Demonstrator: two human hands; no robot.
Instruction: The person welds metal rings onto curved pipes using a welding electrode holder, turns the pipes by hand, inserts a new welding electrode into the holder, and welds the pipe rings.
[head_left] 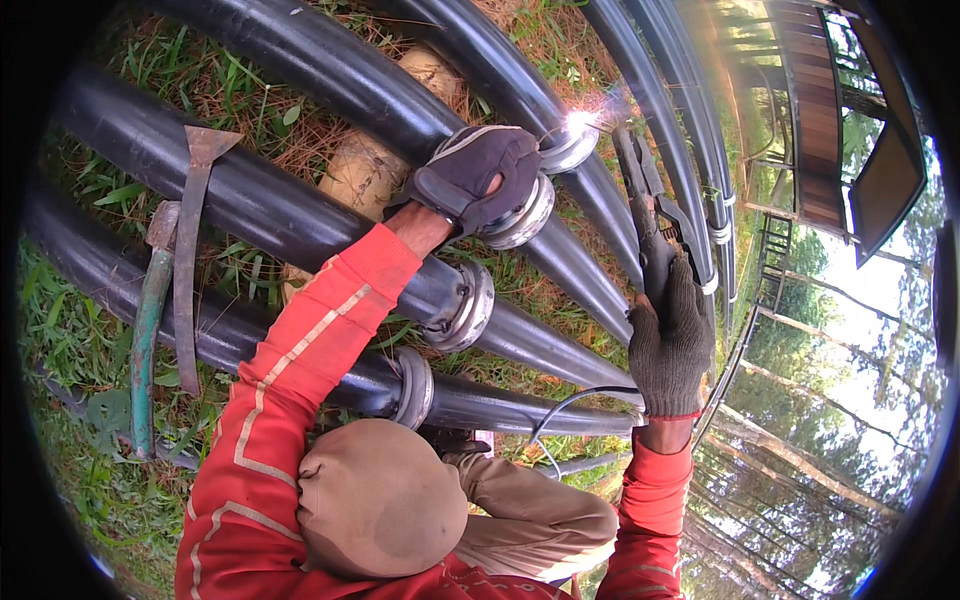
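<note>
1. The left hand (475, 175), in a dark glove, is curled around a metal ring (525, 215) on a black pipe (300, 215).
2. The right hand (670, 340) grips a welding tool (640, 190) tightly.
3. A bright spark (580, 122) glows just beside the left hand.
4. A hammer (190, 250) lies across the pipes.

The ground (90, 330) is carrying everything; green grass and dry brown straw are covering it. Several long black pipes (300, 215) are lying on it side by side, running from the left to the far right. Pale stones (365, 170) are sitting under the pipes. At the left, a green-handled tool (145, 340) and a rusty pick (190, 250) are resting across the pipes.
</note>
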